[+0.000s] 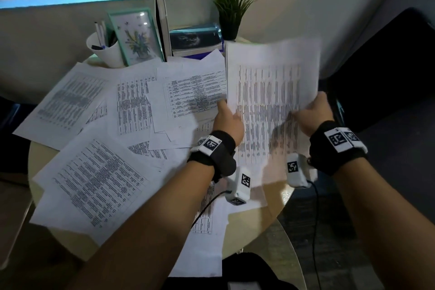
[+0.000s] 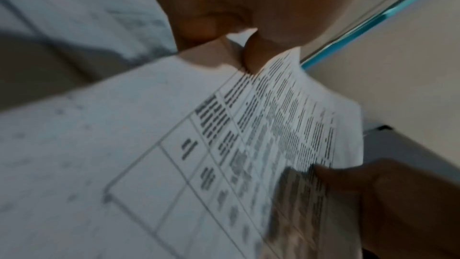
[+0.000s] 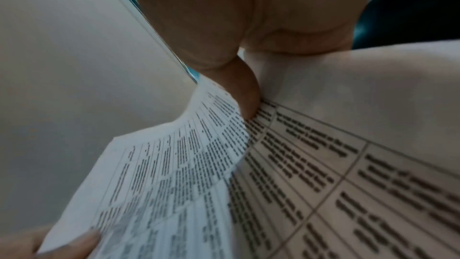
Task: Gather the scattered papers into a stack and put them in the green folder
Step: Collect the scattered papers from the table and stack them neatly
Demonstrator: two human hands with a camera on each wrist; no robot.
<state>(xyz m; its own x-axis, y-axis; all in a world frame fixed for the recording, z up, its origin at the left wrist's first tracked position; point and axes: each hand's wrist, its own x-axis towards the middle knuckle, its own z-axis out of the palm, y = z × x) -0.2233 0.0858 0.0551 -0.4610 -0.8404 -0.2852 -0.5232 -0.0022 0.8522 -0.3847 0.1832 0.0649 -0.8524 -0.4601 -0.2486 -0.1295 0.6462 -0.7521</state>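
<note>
A round, pale table fills the middle of the head view, its smooth top mostly buried under scattered papers, flat white sheets printed with dense tables of dark text, overlapping at odd angles from the near left edge to the far middle. On the right, lifted above the table and tilted up toward the far side, is the held sheet, a thin white page, possibly more than one, ruled into columns of small print; it bows slightly between the two hands and its far edge looks blurred. The left hand grips its left edge, thumb on the printed face and fingers curled behind, as the left wrist view confirms with the thumb pressed on the page. The right hand clamps the right edge in the same manner, its thumb pinching the paper against fingers hidden beneath. Both forearms reach in from the near side, each wearing a black fabric wrist strap carrying white marker blocks. At the far edge of the table stand a white cup of pens, a mint-framed flower picture, an upright book and a small spiky green plant in a dark pot.
</note>
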